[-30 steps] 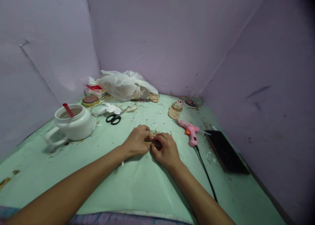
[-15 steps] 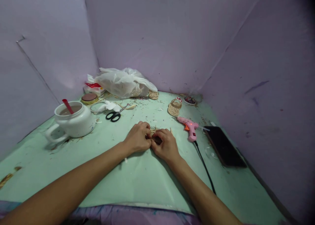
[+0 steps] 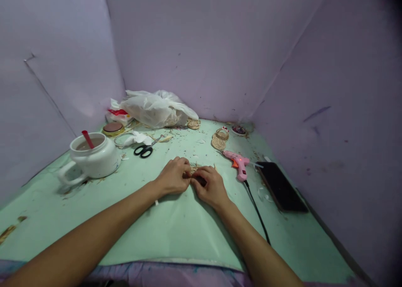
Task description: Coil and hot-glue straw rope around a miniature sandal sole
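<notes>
My left hand and my right hand rest knuckles-up in the middle of the green table cover, fingertips meeting. Both have curled fingers pinching a small brown and straw-coloured piece between them; most of it is hidden under the fingers. Loose straw bits lie just beyond the fingers. A pink glue gun with a lit red light lies a little to the right of my right hand, its black cord running toward me.
A white pot with a red spoon stands at the left. Black scissors, a round tin and a white plastic bag lie behind. A woven straw basket sits at the back, a dark phone at the right. Purple walls enclose the table.
The hands have stayed together on the small piece, with the fingers shifting slightly. The view has drifted a little, so the things at the right sit further left in the picture.
</notes>
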{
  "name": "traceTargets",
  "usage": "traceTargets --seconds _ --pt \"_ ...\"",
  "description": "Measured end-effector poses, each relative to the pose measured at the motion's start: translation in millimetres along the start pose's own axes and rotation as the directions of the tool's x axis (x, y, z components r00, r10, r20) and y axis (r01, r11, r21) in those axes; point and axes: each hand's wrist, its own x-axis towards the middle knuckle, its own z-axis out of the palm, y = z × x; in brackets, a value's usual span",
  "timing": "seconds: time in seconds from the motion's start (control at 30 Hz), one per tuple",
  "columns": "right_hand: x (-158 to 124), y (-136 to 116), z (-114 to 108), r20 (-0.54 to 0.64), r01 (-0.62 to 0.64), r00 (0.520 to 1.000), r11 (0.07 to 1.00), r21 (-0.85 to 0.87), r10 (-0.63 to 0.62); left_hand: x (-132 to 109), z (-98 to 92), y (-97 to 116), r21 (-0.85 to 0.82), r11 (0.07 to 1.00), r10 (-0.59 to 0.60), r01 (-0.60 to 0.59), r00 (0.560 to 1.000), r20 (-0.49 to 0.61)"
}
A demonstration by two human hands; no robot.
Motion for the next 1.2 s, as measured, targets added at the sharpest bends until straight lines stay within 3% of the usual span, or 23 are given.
traceTargets --seconds 0.1,0.17,0.27,0.4,0.5,0.67,0.83,1.03,1.2 --pt "0 -2 -8 -0.099 -0.063 0.992 0.989 0.135 0.076 3 -16.3 -12 -0.119 0.992 -0.037 0.041 0.999 0.035" --pt "1 0 -16 -0.226 -0.128 0.957 0.967 0.222 0.179 7 -28.4 -25 -0.165 0.977 -0.139 0.132 0.990 -0.029" --pt "5 9 -30 -0.390 -0.209 0.856 0.917 0.338 0.339 10 -44.3 -43 -0.183 0.929 -0.350 0.322 0.924 -0.152" --pt "12 29 -44 -0.456 -0.315 0.727 0.839 0.444 0.514 9 -52.1 -48 -0.145 0.867 -0.491 0.476 0.867 -0.086" --pt "13 39 -43 -0.382 -0.425 0.697 0.778 0.463 0.607 6 -46.9 -39 -0.092 0.870 -0.489 0.484 0.872 -0.030" --pt "10 43 -34 -0.186 -0.548 0.733 0.731 0.407 0.654 4 -35.1 -27 -0.079 0.884 -0.462 0.460 0.887 -0.008" --pt "4 41 -31 -0.063 -0.590 0.763 0.732 0.340 0.644 2 -29.0 -24 -0.193 0.854 -0.488 0.484 0.872 0.029" --pt "7 33 -32 0.042 -0.595 0.771 0.695 0.404 0.635 2 -32.3 -13 -0.475 0.705 -0.522 0.526 0.839 0.153" --pt "11 8 -40 0.245 -0.601 0.784 0.600 0.528 0.570 5 -50.3 -12 -0.721 0.553 -0.503 0.418 0.857 0.111"
